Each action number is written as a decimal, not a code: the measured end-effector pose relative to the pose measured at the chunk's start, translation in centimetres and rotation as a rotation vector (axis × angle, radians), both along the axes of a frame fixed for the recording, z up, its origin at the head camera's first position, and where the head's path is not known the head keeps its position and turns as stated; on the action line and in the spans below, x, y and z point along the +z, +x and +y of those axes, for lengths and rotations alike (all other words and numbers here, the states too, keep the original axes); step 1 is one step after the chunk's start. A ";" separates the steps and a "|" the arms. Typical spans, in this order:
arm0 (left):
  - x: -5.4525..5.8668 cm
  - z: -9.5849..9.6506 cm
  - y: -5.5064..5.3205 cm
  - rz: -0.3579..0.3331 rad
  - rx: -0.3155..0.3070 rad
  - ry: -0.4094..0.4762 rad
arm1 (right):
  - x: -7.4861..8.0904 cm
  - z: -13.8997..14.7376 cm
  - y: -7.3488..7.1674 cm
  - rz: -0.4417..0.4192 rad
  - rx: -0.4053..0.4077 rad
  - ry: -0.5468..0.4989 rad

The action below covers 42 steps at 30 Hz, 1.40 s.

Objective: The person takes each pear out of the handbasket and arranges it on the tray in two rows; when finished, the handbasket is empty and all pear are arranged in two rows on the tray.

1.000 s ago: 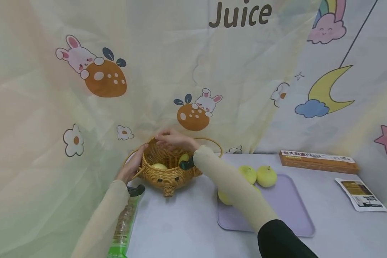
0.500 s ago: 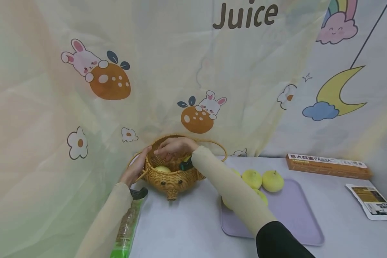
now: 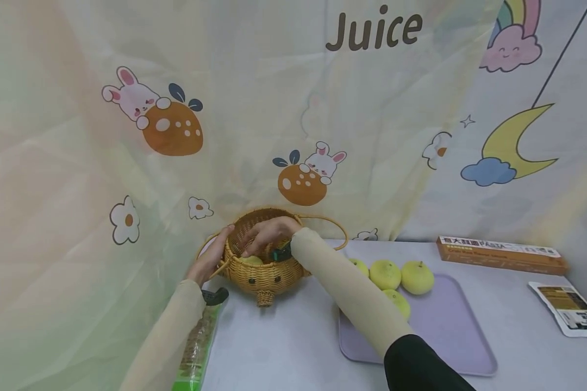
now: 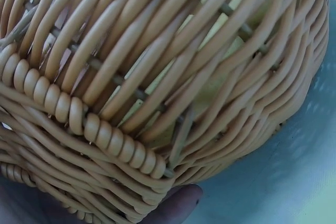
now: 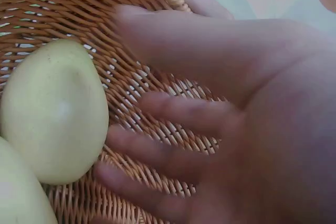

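Note:
A wicker basket with an animal face stands at the back of the table. My left hand grips its left side at the rim, and in the left wrist view a fingertip shows below the weave. Inside the basket is my right hand, its fingers spread and nothing held. In the right wrist view, the fingertips of this hand come right up to a pale yellow-green pear. A second pear lies beside it, partly cut off by the frame edge.
To the right, a purple tray bears several yellow-green pears, partly hidden by my right sleeve. A long pasta box and a flat pouch lie farther right. A green-ended packet lies by my left forearm.
My right hand has come down from the basket's far rim into the basket, towards the pears. The left hand keeps its place at the basket's side. The head view has shifted slightly.

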State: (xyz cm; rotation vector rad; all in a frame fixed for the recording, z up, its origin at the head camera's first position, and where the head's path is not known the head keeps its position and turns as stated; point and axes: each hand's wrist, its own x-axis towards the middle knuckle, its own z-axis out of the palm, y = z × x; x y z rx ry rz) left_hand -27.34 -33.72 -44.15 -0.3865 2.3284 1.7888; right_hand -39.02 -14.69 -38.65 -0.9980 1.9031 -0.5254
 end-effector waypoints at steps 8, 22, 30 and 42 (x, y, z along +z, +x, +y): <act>0.2 0.4 -0.4 -0.005 0.017 -0.016 | -0.7 0.1 -0.6 -0.116 0.050 0.012; 0.1 0.4 0.2 -0.041 0.022 -0.024 | 0.2 -1.2 0.0 -0.042 0.046 0.148; 0.5 0.5 0.2 -0.013 0.015 -0.025 | 0.3 -1.5 0.1 0.043 0.074 0.201; 0.1 0.4 0.0 -0.016 0.036 -0.031 | -0.5 -2.5 0.5 0.165 0.168 0.237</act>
